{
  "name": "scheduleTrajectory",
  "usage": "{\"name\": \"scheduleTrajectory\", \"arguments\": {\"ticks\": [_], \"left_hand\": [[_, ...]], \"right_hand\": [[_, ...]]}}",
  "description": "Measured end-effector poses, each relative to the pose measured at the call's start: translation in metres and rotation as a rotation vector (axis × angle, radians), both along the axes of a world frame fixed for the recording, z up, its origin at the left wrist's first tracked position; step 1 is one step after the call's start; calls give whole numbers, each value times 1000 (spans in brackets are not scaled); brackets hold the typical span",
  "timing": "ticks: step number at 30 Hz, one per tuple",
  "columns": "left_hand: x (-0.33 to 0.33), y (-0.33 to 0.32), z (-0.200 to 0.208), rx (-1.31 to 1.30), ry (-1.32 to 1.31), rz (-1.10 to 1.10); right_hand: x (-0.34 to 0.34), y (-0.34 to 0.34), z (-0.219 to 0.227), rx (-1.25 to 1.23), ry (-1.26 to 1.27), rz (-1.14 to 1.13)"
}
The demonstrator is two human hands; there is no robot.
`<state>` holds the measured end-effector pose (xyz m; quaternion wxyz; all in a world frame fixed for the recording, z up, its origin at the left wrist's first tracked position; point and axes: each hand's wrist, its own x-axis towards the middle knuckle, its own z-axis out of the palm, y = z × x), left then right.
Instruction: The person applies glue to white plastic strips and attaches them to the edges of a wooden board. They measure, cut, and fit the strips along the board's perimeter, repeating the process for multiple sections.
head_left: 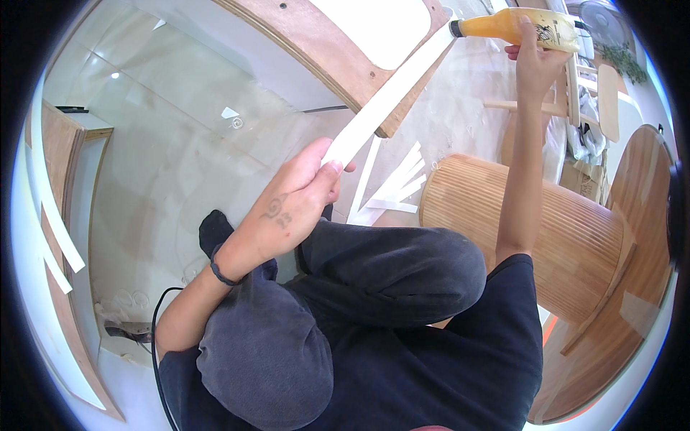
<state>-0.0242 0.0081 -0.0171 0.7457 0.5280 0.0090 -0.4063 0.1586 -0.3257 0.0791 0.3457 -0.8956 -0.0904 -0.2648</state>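
My left hand [291,201] grips the near end of a long white strip [392,93], thumb on top and fingers beneath. The strip slants away to the upper right, passing by the corner of a wooden panel with a white inset [327,79]. At the far upper right, my right hand [537,70] is wrapped round a bottle of yellow-orange liquid [496,27], held lying nearly level. The bottle's dark-tipped end points left, at the strip's far end. Whether the two touch, I cannot tell.
Several cut white strips [392,188] lie on the floor beyond my knee. A ribbed wooden drum [528,226] and a round wooden top [596,359] are on the right. More white strips [56,215] hang by a wooden panel at left. A black cable [154,345] runs beside my left arm.
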Motion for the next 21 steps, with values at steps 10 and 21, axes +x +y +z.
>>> {"name": "scheduleTrajectory", "arguments": {"ticks": [10,21], "left_hand": [[-1,-1,-1,-23,-14,4],[-2,-1,-4,-31,-4,18]], "right_hand": [[-26,49,-2,-21,-38,-11],[-25,43,3,-111,-13,-72]]}}
